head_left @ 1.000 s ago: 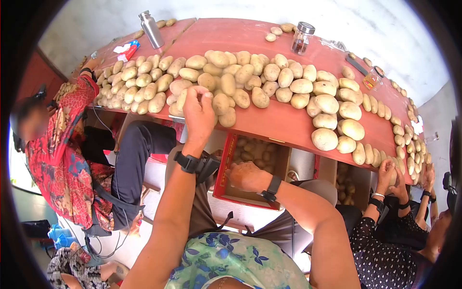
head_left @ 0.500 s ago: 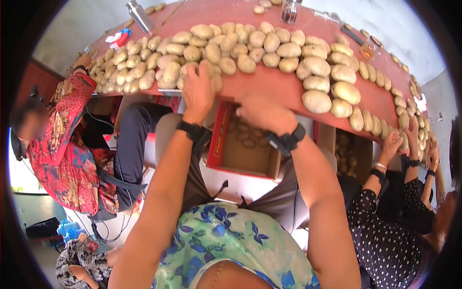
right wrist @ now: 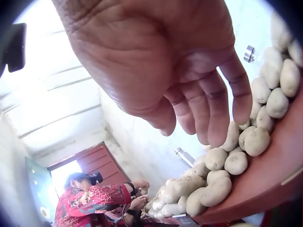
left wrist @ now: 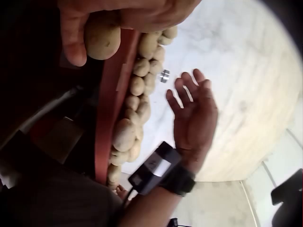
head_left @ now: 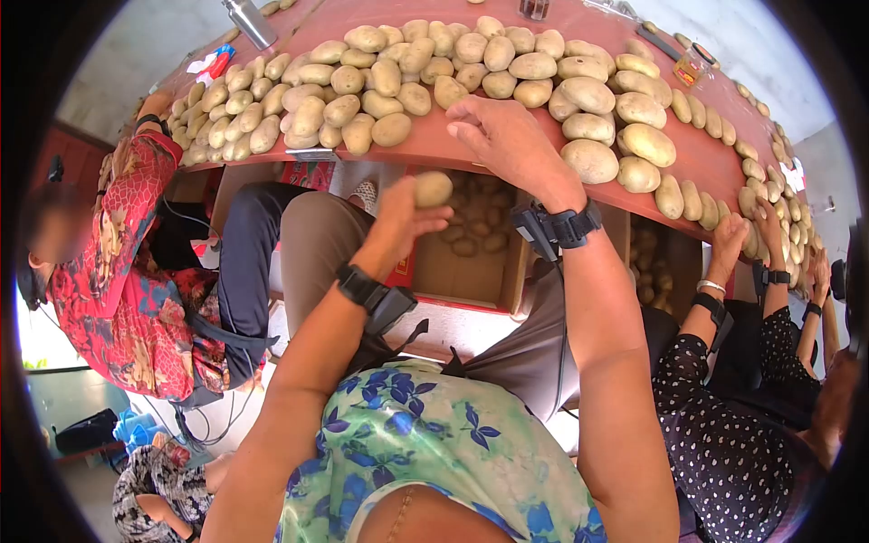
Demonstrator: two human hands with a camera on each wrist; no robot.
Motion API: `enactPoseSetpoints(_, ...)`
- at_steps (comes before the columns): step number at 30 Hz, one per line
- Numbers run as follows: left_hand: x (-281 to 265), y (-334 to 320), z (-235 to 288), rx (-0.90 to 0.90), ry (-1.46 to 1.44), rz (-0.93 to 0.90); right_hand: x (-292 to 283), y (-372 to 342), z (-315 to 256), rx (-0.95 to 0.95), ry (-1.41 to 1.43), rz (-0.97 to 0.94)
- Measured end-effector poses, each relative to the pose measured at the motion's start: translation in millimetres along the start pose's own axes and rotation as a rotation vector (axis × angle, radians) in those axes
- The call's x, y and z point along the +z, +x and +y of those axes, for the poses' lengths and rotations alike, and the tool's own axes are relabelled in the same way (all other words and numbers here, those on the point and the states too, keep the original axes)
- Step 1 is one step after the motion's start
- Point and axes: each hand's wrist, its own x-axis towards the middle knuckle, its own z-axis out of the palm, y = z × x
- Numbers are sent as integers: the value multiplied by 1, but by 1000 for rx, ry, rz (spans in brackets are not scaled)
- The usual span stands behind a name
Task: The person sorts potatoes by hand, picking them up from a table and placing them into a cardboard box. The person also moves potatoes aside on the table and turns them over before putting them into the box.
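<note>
My left hand pinches a potato between thumb and fingers, just below the table edge and over the near part of the box. In the left wrist view that potato shows beside the thumb. My right hand hangs above the front edge of the red table, holding nothing; its fingers are loosely bent in the right wrist view. Past its fingertips lies a long heap of potatoes. Below the table edge, the red-sided cardboard box contains several more potatoes.
Larger potatoes stand in rows at right. A steel bottle, a glass jar and a red-and-blue packet are farther back. People sit on both sides, one in a red patterned top, another in dotted black.
My left hand has taken a potato from the heap's front and brought it down and right toward the box. My right hand has risen out of the box to above the table edge.
</note>
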Motion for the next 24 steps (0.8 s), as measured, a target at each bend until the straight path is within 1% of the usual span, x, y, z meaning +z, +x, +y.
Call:
enactPoseSetpoints(1, 0, 10, -17, -132, -1, -19, -1, -1, -3, 33, 23, -24)
enactPoseSetpoints(3, -1, 32, -52, -300, 0, -6, -5, -2, -8, 104, 63, -69)
enactPoseSetpoints(6, 4, 48, -82, -373, -23, 57, -7, -3, -6, 103, 34, -81)
enactPoseSetpoints(9, 9, 57, -96, -342, 1, 75, -3, -7, 1, 51, -33, -64)
enactPoseSetpoints(12, 9, 63, -101, -321, 41, 166, -2, -8, 3, 24, 6, -57)
enactPoseSetpoints(15, 4, 55, -90, -301, 289, 144, -4, -7, 1, 32, -43, -57)
enactPoseSetpoints(18, 3, 46, -76, -290, 365, 130, -7, -5, -7, 111, -51, -30)
enactPoseSetpoints(21, 1, 40, -67, -194, 472, 62, -8, -2, -10, 120, -72, -36)
enactPoseSetpoints(24, 2, 33, -50, 33, 729, 37, -3, -2, -8, 82, -148, 2)
